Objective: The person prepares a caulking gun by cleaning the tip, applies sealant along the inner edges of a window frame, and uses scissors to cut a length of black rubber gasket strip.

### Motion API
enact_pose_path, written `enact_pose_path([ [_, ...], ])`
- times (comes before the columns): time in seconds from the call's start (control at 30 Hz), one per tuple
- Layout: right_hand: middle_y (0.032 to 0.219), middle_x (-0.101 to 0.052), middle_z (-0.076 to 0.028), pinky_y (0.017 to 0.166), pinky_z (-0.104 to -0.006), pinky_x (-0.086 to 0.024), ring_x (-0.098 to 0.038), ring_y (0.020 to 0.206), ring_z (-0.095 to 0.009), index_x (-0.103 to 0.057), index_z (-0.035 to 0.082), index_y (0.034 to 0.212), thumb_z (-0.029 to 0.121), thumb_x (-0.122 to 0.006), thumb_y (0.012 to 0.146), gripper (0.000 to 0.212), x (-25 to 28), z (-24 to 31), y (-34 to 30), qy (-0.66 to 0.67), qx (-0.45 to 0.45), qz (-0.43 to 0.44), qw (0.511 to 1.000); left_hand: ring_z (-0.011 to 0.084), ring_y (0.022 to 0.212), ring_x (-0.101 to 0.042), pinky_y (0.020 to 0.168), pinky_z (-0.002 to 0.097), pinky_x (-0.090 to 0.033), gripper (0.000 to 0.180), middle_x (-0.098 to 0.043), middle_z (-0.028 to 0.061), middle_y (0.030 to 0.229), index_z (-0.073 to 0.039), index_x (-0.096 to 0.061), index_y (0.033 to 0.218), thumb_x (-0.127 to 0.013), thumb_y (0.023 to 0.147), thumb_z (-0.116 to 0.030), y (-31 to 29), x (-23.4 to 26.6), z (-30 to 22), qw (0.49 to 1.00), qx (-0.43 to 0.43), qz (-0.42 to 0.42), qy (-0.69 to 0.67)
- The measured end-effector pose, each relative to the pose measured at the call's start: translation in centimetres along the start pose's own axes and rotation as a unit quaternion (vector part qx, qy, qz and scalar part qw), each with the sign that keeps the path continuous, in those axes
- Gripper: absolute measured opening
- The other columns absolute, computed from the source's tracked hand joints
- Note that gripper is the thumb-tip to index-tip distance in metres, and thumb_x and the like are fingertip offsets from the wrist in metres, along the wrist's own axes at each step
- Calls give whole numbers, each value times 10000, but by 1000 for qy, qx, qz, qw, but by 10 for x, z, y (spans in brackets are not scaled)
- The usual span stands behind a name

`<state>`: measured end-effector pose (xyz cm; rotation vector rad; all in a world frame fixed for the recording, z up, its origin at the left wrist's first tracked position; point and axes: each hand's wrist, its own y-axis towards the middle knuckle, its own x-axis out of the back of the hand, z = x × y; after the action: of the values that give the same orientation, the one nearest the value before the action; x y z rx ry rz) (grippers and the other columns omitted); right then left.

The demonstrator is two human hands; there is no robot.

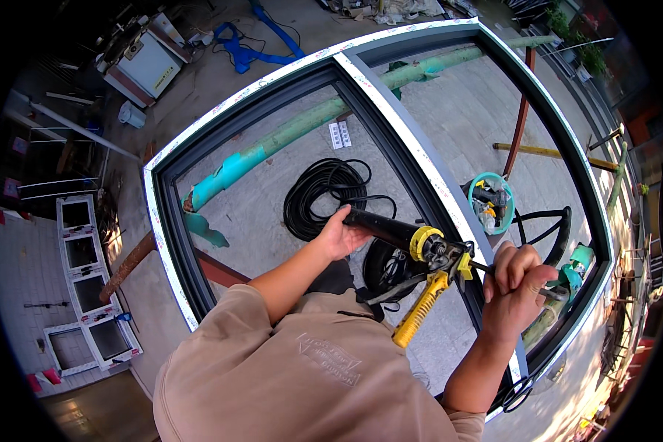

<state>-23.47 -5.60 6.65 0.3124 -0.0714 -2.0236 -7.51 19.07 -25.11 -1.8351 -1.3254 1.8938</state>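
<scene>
Across my front, over a large window frame (420, 141), I hold a caulking gun (387, 230) with a black barrel and yellow collar. Its yellow grip (421, 309) hangs down toward me, untouched by either hand. My left hand (342, 237) is closed round the front end of the barrel; the palm side is hidden. At the back end, my right hand (517, 287) is curled round the gun's thin plunger rod (482, 267). The frame has dark inner edges and white film printed with small marks on its face.
Green-wrapped poles (280, 134) cross beneath the frame. On the ground lie a black hose coil (306, 200) and a white power strip (340, 135). A teal basket (510, 197) holds tools. Smaller window frames (85, 250), a white cabinet (144, 68) and blue straps (247, 55) are farther left.
</scene>
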Motion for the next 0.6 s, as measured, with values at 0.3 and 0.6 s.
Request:
enact_pose_path([
  [0.3, 605, -323, 49, 397, -182, -183, -250, 666, -81, -357, 181, 789, 627, -348, 1149, 574, 92, 67, -45, 127, 135, -22, 982, 255, 1152, -717, 1108, 390, -562, 566, -741, 123, 1211, -39, -667, 1225, -673, 1024, -568, -56, -76, 26, 998, -25, 54, 0],
  [0.6, 754, -362, -6, 491, -256, -288, -285, 702, -121, -386, 129, 823, 469, -374, 1207, 512, 131, 104, -114, 171, 238, -73, 953, 339, 1332, -661, 1223, 573, -461, 457, -749, 114, 1283, -101, -719, 1210, -781, 1001, -504, -144, -175, -1, 953, -97, 273, -85],
])
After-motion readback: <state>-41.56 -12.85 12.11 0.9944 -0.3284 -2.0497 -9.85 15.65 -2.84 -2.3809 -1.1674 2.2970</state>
